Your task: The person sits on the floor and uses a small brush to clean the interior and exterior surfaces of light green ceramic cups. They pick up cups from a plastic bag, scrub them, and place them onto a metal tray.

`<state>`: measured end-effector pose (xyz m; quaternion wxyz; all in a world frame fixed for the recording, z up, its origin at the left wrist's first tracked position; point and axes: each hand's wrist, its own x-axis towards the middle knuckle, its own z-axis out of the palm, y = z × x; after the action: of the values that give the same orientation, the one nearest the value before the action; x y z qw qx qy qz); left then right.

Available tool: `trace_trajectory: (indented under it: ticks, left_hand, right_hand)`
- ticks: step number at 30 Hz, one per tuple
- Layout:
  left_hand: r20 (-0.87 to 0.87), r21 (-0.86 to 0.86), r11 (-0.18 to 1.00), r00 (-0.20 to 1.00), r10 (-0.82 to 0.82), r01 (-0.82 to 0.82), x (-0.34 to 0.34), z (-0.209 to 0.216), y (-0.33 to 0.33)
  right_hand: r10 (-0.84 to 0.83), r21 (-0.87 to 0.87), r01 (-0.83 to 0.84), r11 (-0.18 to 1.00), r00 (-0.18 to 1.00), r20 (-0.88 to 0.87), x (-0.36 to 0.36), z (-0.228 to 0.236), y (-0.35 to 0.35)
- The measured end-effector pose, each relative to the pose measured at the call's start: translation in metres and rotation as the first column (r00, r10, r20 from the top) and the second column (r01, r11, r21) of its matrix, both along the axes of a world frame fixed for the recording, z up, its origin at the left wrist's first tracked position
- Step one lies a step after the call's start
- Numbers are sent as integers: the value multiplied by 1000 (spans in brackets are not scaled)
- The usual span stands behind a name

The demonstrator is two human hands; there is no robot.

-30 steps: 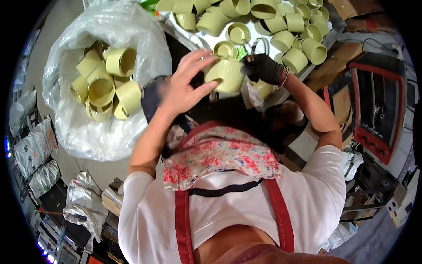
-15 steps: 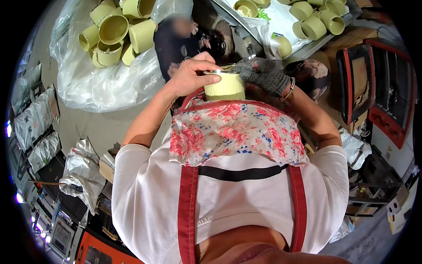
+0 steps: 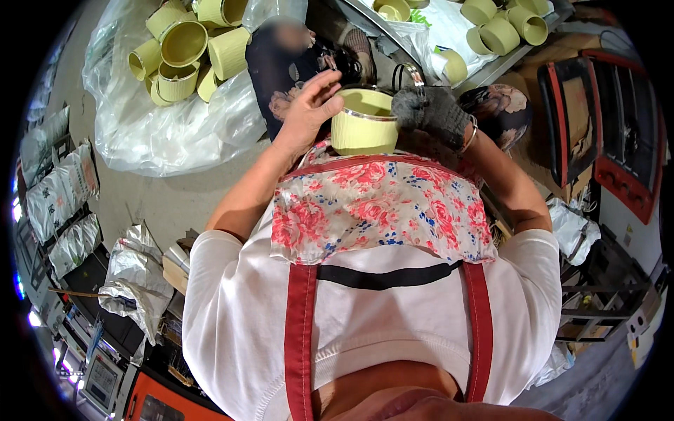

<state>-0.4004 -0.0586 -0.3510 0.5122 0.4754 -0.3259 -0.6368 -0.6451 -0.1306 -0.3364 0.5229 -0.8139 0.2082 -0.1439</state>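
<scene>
A pale yellow-green ribbed cup point(image 3: 364, 137) with a shiny band round its rim stands upright in front of me, just beyond my floral apron point(image 3: 375, 203). My left hand point(image 3: 312, 109) is beside its left wall, fingers stretched and apart, the thumb close to the rim; whether it touches cannot be made out. At the cup's right side is my right hand point(image 3: 432, 116) in a dark grey knitted glove, its fingers curled. From it rises a shiny metal tool point(image 3: 415, 74) with a dark loop, its kind unclear. The glove hides the cup's right edge.
Similar cups point(image 3: 182, 44) lie heaped on a clear plastic sheet point(image 3: 175, 140) at the far left. More cups point(image 3: 499, 36) lie on a white-lined tray point(image 3: 449, 42) at the far right. Red-and-black machine panels point(image 3: 572, 116) stand at right, silvery bags point(image 3: 137, 277) at left.
My left hand has loosened from the cup's rim and spread its fingers. The cup has tipped so that its inside shows more. My right hand has shifted slightly, and the metal tool shows more.
</scene>
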Motion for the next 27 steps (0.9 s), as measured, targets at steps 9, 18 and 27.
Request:
trace_trajectory:
  ticks: [9, 18, 27]
  left_hand:
    - [-402, 267, 936, 909, -106, 228, -3, 44, -9]
    - [-295, 301, 933, 950, -107, 199, -10, 66, -15]
    - [159, -17, 730, 719, 677, -683, 95, 112, -45]
  right_hand:
    - [-224, -430, 266, 863, 964, 146, 17, 21, 15]
    - [-49, -524, 66, 849, 998, 45, 37, 31, -3]
    - [-679, -654, 608, 449, 709, 192, 16, -30, -145]
